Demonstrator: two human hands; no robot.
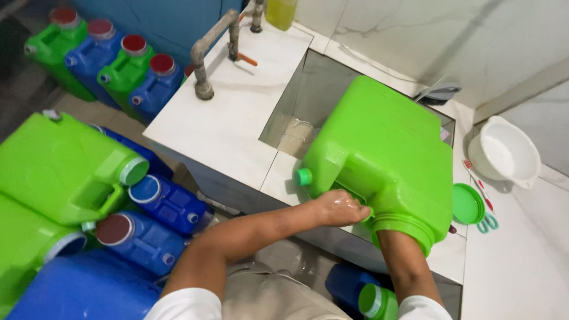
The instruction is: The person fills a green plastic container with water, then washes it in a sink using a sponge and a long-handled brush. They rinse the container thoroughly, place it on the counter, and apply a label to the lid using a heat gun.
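Note:
A large bright green jerrycan (385,148) lies tilted over a tiled water basin (296,112), its wide mouth toward me. My left hand (341,207), wet, grips the can's handle near a small green cap (303,176). My right forearm (403,261) goes into the can's wide opening; the hand itself is hidden inside. The can's green screw lid (467,204) lies on the white ledge to the right.
Green and blue jerrycans (118,195) are piled at left, more stand at the back left (112,62). A pipe tap (204,56) rises from the white counter (231,112). A white bowl (507,153), a toothbrush (477,181) and green scissors (488,223) lie at right.

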